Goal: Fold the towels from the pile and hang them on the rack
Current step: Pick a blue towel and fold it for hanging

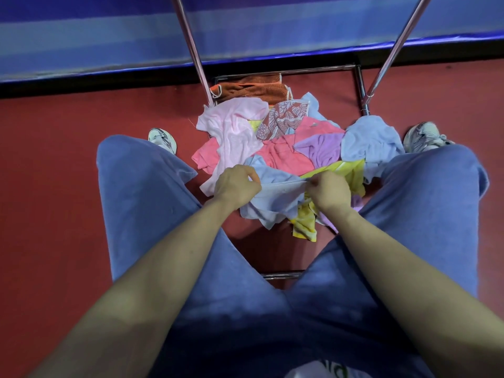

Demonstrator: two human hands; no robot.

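A: Your left hand [236, 184] and your right hand [331, 190] each pinch the top hem of the crumpled light-blue terry towel [275, 199]. Your fingers are curled onto the cloth, and the hem is stretched between them.

B: That towel hangs at the near edge of the heap of mixed pastel towels [286, 154], which spreads from your hands toward 12 o'clock on the dark red floor [54, 186].

A: Watch the wrinkled yellow towel [304, 225] at 5 o'clock of your right hand. It lies against the blue one's lower edge. If you lift fast, I judge it may ride up with the blue one and drop clear of the heap.

B: Your pinch is narrow too, so a corner could slip as you shake the cloth flat. Further out, the chrome tube rack [191, 45] rises at 11 and 1 o'clock. Its base bars frame the heap, and a rust-orange towel [245, 90] lies at 12 o'clock. The hanging rails are out of view.
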